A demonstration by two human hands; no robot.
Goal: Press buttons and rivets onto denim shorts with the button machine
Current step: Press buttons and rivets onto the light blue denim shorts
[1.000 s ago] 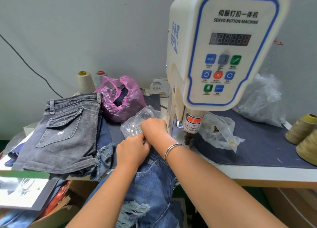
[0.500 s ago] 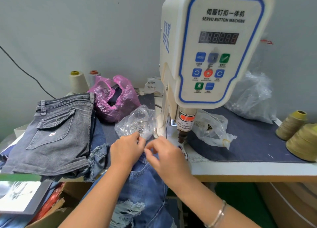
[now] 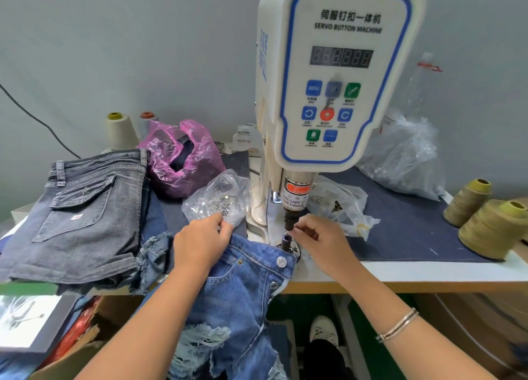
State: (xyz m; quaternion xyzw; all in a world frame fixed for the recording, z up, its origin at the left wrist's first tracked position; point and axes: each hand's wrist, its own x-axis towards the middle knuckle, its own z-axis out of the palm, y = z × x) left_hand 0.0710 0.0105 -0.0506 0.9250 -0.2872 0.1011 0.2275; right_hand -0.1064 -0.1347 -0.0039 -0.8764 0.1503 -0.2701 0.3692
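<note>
1. A small metal piece, too small to identify, is being pinched between the curled fingertips of the right hand (image 3: 315,238) just beside the punch tip (image 3: 291,222) of the button machine (image 3: 334,74), above the dark lower die (image 3: 286,241).
2. The clear bag of metal fasteners (image 3: 218,201) is being touched by the curled fingers of the left hand (image 3: 201,241); whether anything is being pinched there cannot be told.
3. The blue denim shorts (image 3: 243,294) are being draped over the counter (image 3: 400,271) edge, the waistband with its silver button (image 3: 281,261) lying at the die, under the left hand.
4. Grey shorts (image 3: 83,211) are being kept stacked at left beside a pink bag (image 3: 183,156); thread cones (image 3: 485,225) are seen at right.
</note>
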